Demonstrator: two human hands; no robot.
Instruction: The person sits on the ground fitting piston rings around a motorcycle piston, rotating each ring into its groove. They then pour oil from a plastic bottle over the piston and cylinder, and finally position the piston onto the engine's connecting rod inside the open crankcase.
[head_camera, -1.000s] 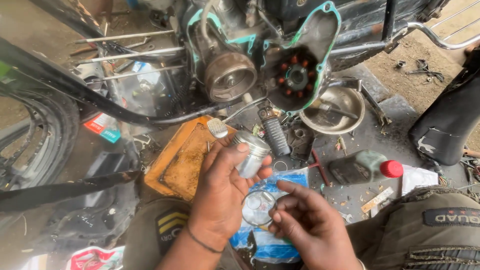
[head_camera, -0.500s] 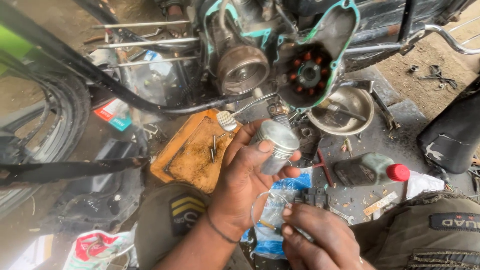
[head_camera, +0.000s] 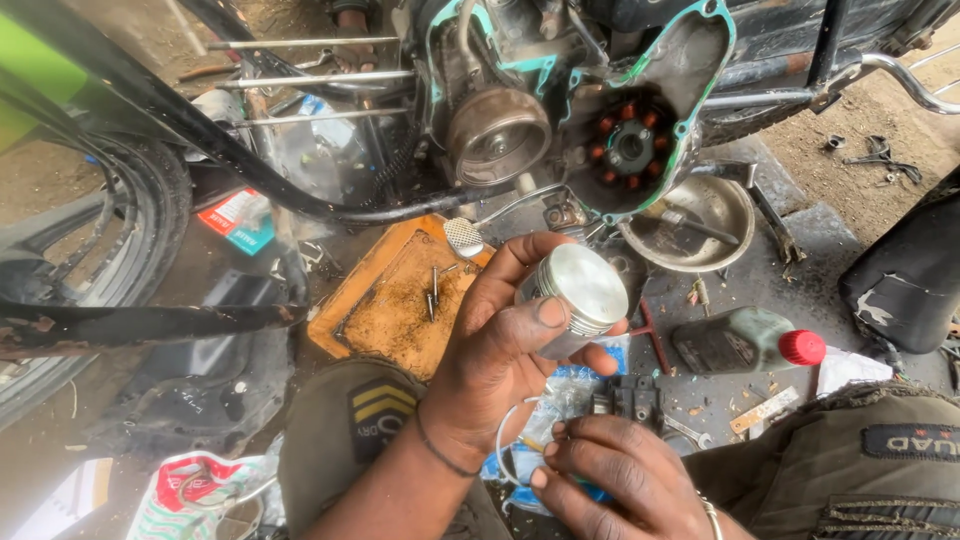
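**Hands holding a piston and a thin ring beside an opened motorcycle engine**

Seen from above, the person's left hand (head_camera: 500, 350) is raised in the middle of the picture, its grip closed around a silvery metal piston (head_camera: 578, 295). The thumb lies across the piston's side and the fingers wrap behind it, so the flat, shiny crown faces up and to the right.

Just below, the right hand (head_camera: 620, 480) pinches a thin metal ring (head_camera: 508, 440) between thumb and fingertips. The ring stands as a pale loop just under the left hand, close to the piston but not on it.

Under both hands a blue and clear plastic packet (head_camera: 560, 405) lies on the ground. To the left of it is an orange tray (head_camera: 385, 310) holding a few small bolts. To the right lies a dark oil bottle with a red cap (head_camera: 750, 342), on its side.

Above the hands is the motorcycle engine (head_camera: 560, 110), its side cover off, showing a round drum and a ring of copper-coloured coils. A metal bowl (head_camera: 690, 215) sits on the ground just below the engine.
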